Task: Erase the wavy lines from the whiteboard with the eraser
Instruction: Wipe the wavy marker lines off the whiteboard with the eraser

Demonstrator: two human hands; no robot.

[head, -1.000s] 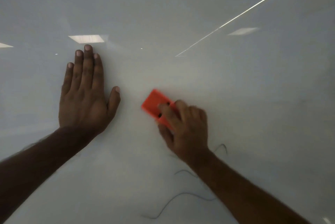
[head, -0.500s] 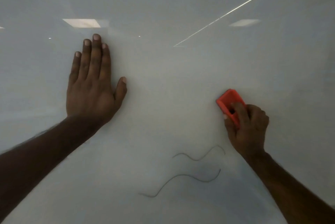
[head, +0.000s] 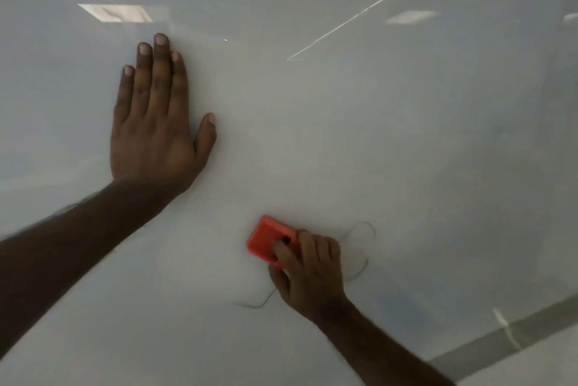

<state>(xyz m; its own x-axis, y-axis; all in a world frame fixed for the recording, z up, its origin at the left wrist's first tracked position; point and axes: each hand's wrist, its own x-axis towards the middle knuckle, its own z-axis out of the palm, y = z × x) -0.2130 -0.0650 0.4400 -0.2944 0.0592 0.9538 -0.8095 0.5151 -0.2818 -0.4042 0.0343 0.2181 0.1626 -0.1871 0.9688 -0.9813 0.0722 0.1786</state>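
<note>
Pressing a red eraser (head: 271, 241) against a glossy whiteboard (head: 406, 151), the person's right hand (head: 308, 276) had its grip closed around the eraser's near right end, at the lower middle of the view. The left hand (head: 156, 132) lay flat and open on the board, up and to the left, holding nothing and well apart from the eraser.

Thin dark wavy lines (head: 362, 248) remained just right of the right hand, looping near the knuckles, and another stroke (head: 256, 302) curled out below and left of the wrist. How much ink lay under the hand could not be told.

The risk, as a judgement: the eraser sat left of the remaining loops, so a short pass could miss them. The hand itself covered part of the marks, and its heel might smear ink. Only one end of the eraser was held, so it could tilt and leave faint streaks, easily lost among the ceiling-light reflections.
</note>
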